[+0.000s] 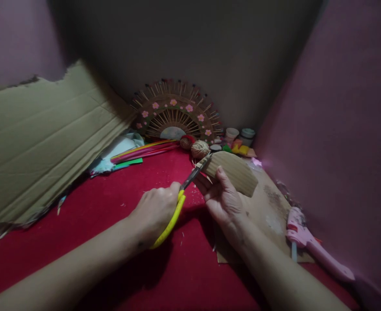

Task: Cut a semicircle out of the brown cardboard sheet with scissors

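Note:
My left hand (pixel 154 211) is closed round the yellow handles of a pair of scissors (pixel 180 196). The blades point up and to the right and meet the left edge of a piece made of wooden sticks (pixel 234 172). My right hand (pixel 223 196) grips that stick piece from below, thumb on its face, holding it above the red cloth (pixel 112 224). Small wood bits lie on the cloth under the blades.
A large cardboard sheet (pixel 38 142) leans at the left. At the back stand a flowered stick fan (pixel 174 114), twine balls (pixel 199 149), coloured strips (pixel 145 151) and small jars (pixel 247 134). A pink glue gun (pixel 310 244) lies at the right on a cardboard piece (pixel 268 216).

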Demonstrator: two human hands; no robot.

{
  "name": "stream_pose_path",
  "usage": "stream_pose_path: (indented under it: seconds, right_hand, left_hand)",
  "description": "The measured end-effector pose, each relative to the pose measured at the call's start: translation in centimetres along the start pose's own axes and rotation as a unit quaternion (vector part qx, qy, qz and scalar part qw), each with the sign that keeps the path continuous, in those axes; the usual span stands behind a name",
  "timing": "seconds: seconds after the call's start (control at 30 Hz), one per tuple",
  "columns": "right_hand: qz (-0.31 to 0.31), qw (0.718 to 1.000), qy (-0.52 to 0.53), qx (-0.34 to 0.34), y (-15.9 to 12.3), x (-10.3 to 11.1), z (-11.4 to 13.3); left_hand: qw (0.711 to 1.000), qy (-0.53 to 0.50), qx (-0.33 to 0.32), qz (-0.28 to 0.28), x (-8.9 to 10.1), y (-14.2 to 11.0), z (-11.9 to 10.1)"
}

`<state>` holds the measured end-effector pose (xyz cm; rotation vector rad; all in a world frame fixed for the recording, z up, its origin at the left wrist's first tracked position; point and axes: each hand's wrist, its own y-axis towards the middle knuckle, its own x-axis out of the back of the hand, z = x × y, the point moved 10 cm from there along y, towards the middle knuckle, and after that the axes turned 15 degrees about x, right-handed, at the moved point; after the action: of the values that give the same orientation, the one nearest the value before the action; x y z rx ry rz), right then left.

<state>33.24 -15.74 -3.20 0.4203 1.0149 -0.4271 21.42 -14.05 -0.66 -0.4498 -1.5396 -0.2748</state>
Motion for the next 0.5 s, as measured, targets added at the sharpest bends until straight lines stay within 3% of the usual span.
stream_pose_path:
  seconds: [0.5]
  right_hand:
    - [-0.02, 0.999, -0.021, 0.038, 0.34, 0.13, 0.84]
  left_hand:
    - [0.999, -0.041, -0.003, 0.008, -0.65, -0.38, -0.79]
